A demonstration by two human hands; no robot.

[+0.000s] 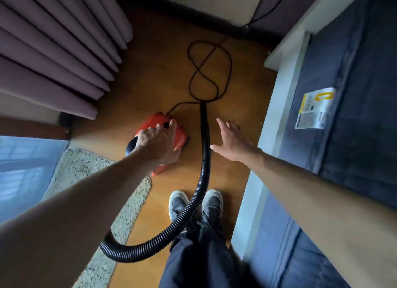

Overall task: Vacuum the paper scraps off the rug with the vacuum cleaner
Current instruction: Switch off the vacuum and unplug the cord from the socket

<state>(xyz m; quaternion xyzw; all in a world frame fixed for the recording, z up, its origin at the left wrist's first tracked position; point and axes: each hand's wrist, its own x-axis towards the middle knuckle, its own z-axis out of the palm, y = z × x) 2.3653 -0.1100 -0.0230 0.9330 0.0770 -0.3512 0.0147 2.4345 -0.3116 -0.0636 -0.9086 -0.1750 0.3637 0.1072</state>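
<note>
Forearms [86, 201] are stretched forward; the left hand [160, 143] is laid straight-fingered on the red vacuum cleaner [181, 134], the right hand [233, 142] held spread.

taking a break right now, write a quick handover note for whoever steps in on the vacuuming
Left hand: fingers laid across the top of the red plastic vacuum cleaner, not visibly gripping it.
Right hand: open, fingers spread, holding nothing, beside the black ribbed hose.
Things: the vacuum stands on the wooden floor just off the beige shaggy rug. The hose curves between the shoes, and one end lies by the looped black power cord.
Done: vacuum is out beside the rug.
Left: take up the hose and vacuum the rug. No scraps can be made out in this blurred view.
</note>
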